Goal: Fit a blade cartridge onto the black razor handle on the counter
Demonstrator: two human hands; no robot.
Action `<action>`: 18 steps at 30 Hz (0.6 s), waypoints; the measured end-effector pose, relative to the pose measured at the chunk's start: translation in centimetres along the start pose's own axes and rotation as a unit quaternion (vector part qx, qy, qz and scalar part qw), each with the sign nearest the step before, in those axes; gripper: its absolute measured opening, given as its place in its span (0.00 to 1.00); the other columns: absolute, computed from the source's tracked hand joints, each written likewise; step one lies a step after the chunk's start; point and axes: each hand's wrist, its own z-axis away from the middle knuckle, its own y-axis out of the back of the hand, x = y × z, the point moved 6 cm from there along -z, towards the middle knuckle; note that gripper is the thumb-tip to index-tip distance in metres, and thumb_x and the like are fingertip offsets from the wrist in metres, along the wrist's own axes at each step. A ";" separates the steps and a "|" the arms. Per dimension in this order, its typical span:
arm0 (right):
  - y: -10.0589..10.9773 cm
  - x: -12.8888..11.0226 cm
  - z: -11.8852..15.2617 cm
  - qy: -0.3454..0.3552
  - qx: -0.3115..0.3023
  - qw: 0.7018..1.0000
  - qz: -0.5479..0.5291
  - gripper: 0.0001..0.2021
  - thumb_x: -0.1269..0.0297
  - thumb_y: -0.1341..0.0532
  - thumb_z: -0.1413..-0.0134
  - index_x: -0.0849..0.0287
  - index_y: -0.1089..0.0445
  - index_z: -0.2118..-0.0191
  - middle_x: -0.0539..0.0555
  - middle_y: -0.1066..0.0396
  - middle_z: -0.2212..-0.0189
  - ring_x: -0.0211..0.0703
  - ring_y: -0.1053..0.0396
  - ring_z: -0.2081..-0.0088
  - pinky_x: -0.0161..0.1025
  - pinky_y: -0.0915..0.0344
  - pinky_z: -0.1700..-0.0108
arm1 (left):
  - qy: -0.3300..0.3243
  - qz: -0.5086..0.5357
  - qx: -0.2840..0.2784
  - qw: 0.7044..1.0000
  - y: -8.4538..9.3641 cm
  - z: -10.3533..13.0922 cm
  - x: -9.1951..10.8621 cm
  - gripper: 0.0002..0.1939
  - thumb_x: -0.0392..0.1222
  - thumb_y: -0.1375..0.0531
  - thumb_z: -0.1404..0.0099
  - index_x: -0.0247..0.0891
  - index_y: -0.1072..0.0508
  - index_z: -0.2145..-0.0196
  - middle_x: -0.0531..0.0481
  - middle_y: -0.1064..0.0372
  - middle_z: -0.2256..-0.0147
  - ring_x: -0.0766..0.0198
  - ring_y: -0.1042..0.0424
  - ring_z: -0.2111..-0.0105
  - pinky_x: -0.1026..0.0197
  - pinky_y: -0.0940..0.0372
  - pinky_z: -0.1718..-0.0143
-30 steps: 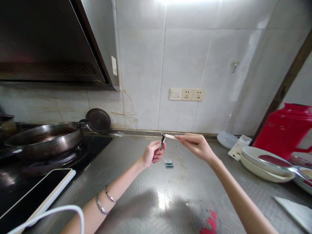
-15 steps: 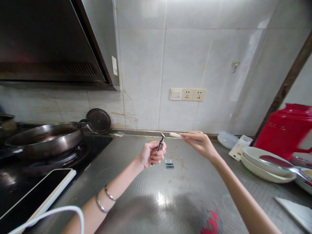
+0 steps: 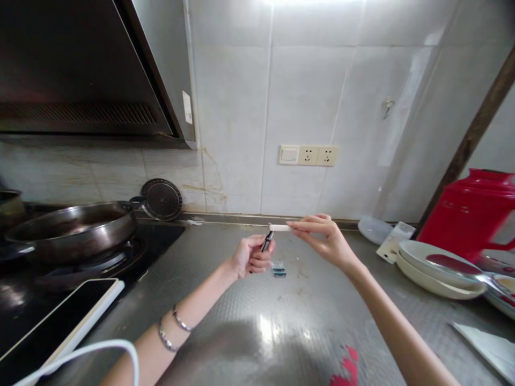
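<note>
Left hand (image 3: 252,258): closed around a slim black-and-silver tool (image 3: 266,242), raised above the metal counter (image 3: 281,311).
Right hand (image 3: 324,238): pinches a white stick (image 3: 280,228), its end at the tool's tip; contact unclear.
Small teal item (image 3: 279,272): on the counter below.

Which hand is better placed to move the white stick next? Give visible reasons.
Probably the right hand: it pinches one end of the white stick. The left hand is occupied, gripping the dark tool near the stick's other end.
</note>
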 end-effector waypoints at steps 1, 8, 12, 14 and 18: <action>-0.1 -0.3 0.0 0.008 -0.004 1.000 -0.001 0.12 0.60 0.44 0.44 0.51 0.27 0.57 0.51 0.27 0.69 0.37 0.32 0.68 0.41 0.48 0.53 | 0.005 -0.005 0.001 1.000 0.0 0.0 -0.1 0.13 0.43 0.53 0.36 0.35 0.36 0.73 0.61 0.61 0.85 0.76 0.67 0.88 0.74 0.61 0.92; 0.3 0.5 0.1 -0.016 0.007 1.000 -0.002 0.11 0.61 0.44 0.44 0.51 0.27 0.58 0.50 0.28 0.69 0.37 0.32 0.68 0.41 0.50 0.52 | 0.003 -0.014 0.012 1.000 0.0 0.0 0.0 0.12 0.44 0.52 0.37 0.35 0.36 0.74 0.61 0.62 0.86 0.76 0.67 0.88 0.74 0.61 0.92; 0.0 -0.4 0.0 0.006 -0.002 1.000 -0.012 0.11 0.61 0.44 0.44 0.51 0.27 0.57 0.50 0.28 0.69 0.37 0.32 0.67 0.41 0.50 0.52 | 0.012 -0.029 0.017 0.999 -0.1 0.0 -0.1 0.12 0.44 0.52 0.37 0.35 0.36 0.74 0.61 0.61 0.86 0.75 0.67 0.88 0.74 0.62 0.92; 0.0 -0.3 0.0 0.007 -0.002 1.000 -0.013 0.11 0.60 0.44 0.44 0.51 0.27 0.58 0.50 0.28 0.69 0.37 0.32 0.68 0.41 0.49 0.53 | 0.018 -0.035 0.015 0.999 -0.1 0.0 -0.1 0.12 0.43 0.52 0.37 0.35 0.37 0.74 0.61 0.61 0.86 0.75 0.67 0.88 0.74 0.62 0.92; 0.8 0.9 0.0 -0.020 0.023 0.999 -0.011 0.12 0.60 0.44 0.44 0.52 0.27 0.58 0.50 0.28 0.70 0.37 0.33 0.70 0.41 0.47 0.55 | 0.013 -0.048 0.012 0.999 0.0 0.0 -0.1 0.11 0.43 0.52 0.38 0.35 0.37 0.73 0.61 0.61 0.85 0.75 0.67 0.88 0.74 0.62 0.92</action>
